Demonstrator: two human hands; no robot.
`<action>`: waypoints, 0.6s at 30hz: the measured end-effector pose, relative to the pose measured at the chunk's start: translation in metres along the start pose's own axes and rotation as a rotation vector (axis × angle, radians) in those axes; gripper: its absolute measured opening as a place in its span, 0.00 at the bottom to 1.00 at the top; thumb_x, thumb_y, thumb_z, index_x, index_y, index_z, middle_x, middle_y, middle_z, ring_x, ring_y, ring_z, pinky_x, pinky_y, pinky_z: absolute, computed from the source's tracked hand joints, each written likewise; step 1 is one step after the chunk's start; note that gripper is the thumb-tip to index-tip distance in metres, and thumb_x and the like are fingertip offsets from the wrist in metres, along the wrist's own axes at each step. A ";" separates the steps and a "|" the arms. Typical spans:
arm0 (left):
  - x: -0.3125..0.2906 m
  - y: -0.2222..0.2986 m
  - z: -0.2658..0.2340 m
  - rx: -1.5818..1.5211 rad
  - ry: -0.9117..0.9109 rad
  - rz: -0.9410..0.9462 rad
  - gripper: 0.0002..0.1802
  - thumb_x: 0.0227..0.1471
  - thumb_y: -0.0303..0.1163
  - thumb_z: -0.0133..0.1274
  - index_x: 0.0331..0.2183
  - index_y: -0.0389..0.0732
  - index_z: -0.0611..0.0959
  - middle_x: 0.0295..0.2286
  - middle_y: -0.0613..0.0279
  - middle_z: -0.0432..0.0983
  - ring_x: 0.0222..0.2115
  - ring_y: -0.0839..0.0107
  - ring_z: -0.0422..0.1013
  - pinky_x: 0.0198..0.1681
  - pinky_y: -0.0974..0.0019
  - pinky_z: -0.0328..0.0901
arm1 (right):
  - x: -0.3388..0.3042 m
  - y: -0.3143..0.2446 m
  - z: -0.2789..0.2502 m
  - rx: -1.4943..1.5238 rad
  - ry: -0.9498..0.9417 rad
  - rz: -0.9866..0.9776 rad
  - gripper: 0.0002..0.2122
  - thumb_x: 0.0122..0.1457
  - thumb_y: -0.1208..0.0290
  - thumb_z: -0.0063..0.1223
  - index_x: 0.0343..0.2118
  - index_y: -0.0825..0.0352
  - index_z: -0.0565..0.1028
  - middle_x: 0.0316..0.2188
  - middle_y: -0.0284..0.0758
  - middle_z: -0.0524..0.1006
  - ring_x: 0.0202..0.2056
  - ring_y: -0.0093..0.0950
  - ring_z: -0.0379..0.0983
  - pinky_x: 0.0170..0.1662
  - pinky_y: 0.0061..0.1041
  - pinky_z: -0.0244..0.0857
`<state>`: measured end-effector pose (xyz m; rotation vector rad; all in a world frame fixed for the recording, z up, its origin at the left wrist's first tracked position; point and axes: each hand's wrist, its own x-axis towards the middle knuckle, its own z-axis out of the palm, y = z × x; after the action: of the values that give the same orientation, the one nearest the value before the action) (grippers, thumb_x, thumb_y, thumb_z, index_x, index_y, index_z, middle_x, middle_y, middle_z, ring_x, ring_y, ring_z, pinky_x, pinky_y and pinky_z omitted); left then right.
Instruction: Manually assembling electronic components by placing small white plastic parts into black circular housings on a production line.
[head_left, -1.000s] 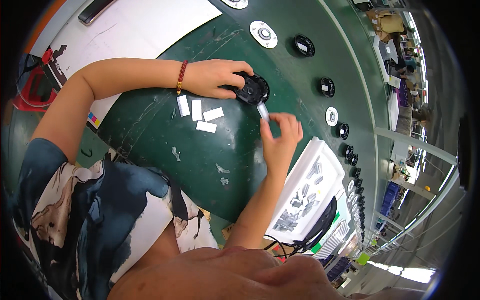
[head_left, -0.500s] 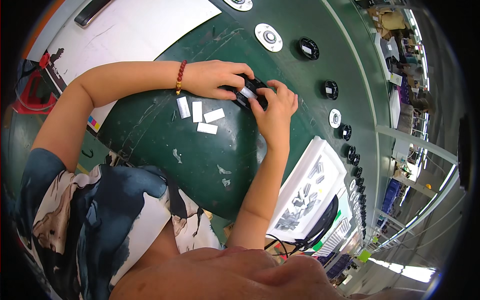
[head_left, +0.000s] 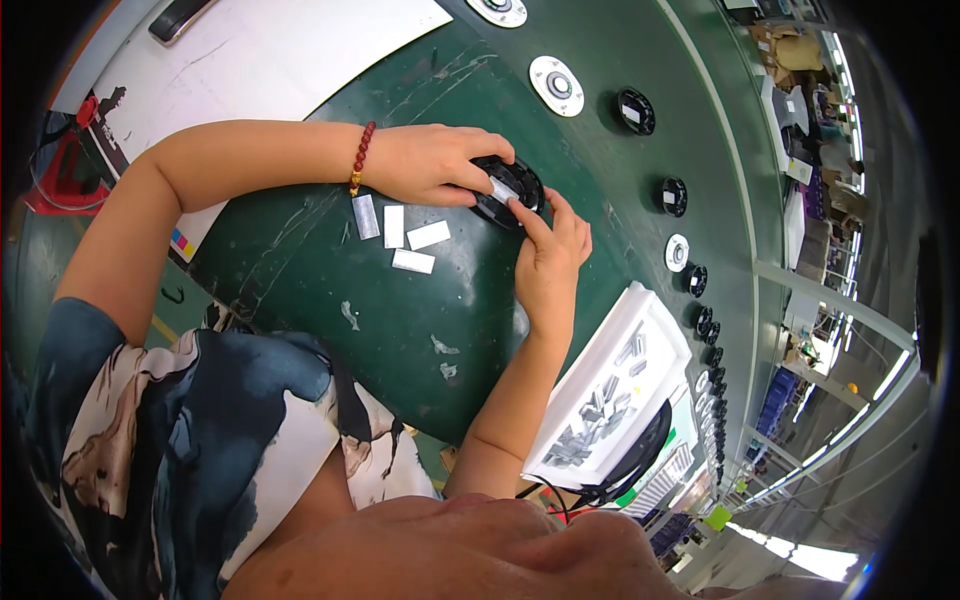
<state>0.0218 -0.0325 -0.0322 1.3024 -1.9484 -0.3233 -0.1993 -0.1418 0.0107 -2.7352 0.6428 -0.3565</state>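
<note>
A round black plastic housing (head_left: 526, 180) rests on the green table under both my hands. In its middle lies a small silvery rectangular block (head_left: 503, 191). My left hand (head_left: 425, 165), with a beaded bracelet at the wrist, grips the housing's left side, its fingers bent over the rim and reaching the block. From the right, my right hand (head_left: 550, 245) holds the opposite rim, one fingertip pressed on the block's lower end. Several loose pale rectangular blocks (head_left: 429, 235) lie on the table below my left wrist.
A white tray (head_left: 590, 368) with many grey metal blocks stands right of my right forearm. Beyond the table, black housings (head_left: 635, 111) and white discs (head_left: 556, 86) line a green surface. A white sheet (head_left: 290, 60) covers the far left. Clear plastic scraps (head_left: 443, 346) lie nearer me.
My right hand has shifted slightly down and its fingers uncover more of the housing. Its fingertip now sits on the block's end. The parts in the row appear shifted right.
</note>
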 end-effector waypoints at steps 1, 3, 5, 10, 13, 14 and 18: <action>-0.001 0.000 -0.001 0.000 0.001 -0.005 0.08 0.50 0.30 0.57 0.35 0.38 0.83 0.50 0.50 0.66 0.49 0.55 0.68 0.48 0.57 0.68 | 0.001 0.000 0.001 0.002 -0.004 -0.002 0.18 0.53 0.84 0.49 0.43 0.57 0.81 0.53 0.39 0.70 0.54 0.39 0.64 0.65 0.49 0.43; -0.005 0.001 -0.004 -0.008 -0.002 -0.022 0.08 0.50 0.30 0.57 0.34 0.38 0.83 0.50 0.50 0.66 0.49 0.55 0.68 0.48 0.57 0.68 | 0.003 -0.001 0.003 0.019 -0.019 -0.004 0.18 0.53 0.84 0.50 0.43 0.57 0.81 0.53 0.39 0.70 0.54 0.39 0.64 0.65 0.49 0.44; -0.002 0.004 -0.005 -0.014 -0.019 -0.036 0.08 0.50 0.30 0.57 0.34 0.37 0.83 0.50 0.50 0.66 0.49 0.55 0.68 0.48 0.57 0.68 | 0.003 -0.001 0.002 0.020 -0.008 0.004 0.18 0.53 0.84 0.50 0.42 0.56 0.82 0.52 0.39 0.71 0.53 0.39 0.65 0.64 0.49 0.45; 0.007 0.004 -0.006 -0.046 -0.074 -0.025 0.08 0.48 0.29 0.57 0.31 0.35 0.82 0.50 0.49 0.66 0.49 0.54 0.67 0.49 0.56 0.67 | 0.001 -0.003 0.001 -0.023 0.024 0.056 0.17 0.53 0.83 0.50 0.40 0.56 0.83 0.49 0.39 0.73 0.52 0.39 0.67 0.63 0.49 0.47; 0.002 0.002 -0.006 0.049 0.003 0.005 0.07 0.46 0.28 0.57 0.31 0.36 0.82 0.51 0.47 0.66 0.50 0.49 0.66 0.54 0.54 0.63 | 0.005 -0.001 0.008 -0.045 0.047 -0.015 0.15 0.51 0.79 0.49 0.38 0.56 0.83 0.48 0.39 0.74 0.51 0.38 0.68 0.61 0.53 0.50; 0.003 0.002 -0.007 0.049 -0.002 0.007 0.09 0.45 0.28 0.58 0.32 0.37 0.81 0.52 0.47 0.65 0.51 0.49 0.65 0.54 0.54 0.62 | 0.004 0.001 0.011 -0.055 0.054 -0.014 0.15 0.51 0.79 0.50 0.38 0.56 0.84 0.49 0.38 0.74 0.52 0.39 0.68 0.61 0.54 0.50; 0.013 0.011 -0.011 0.004 -0.111 -0.062 0.10 0.46 0.24 0.56 0.35 0.37 0.79 0.55 0.48 0.62 0.53 0.49 0.65 0.55 0.56 0.63 | -0.020 0.000 0.001 -0.031 0.142 0.005 0.20 0.51 0.80 0.50 0.46 0.52 0.79 0.56 0.41 0.68 0.52 0.40 0.67 0.62 0.54 0.47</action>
<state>0.0201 -0.0368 -0.0126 1.3751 -2.0042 -0.4301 -0.2162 -0.1318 0.0062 -2.7556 0.6970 -0.5473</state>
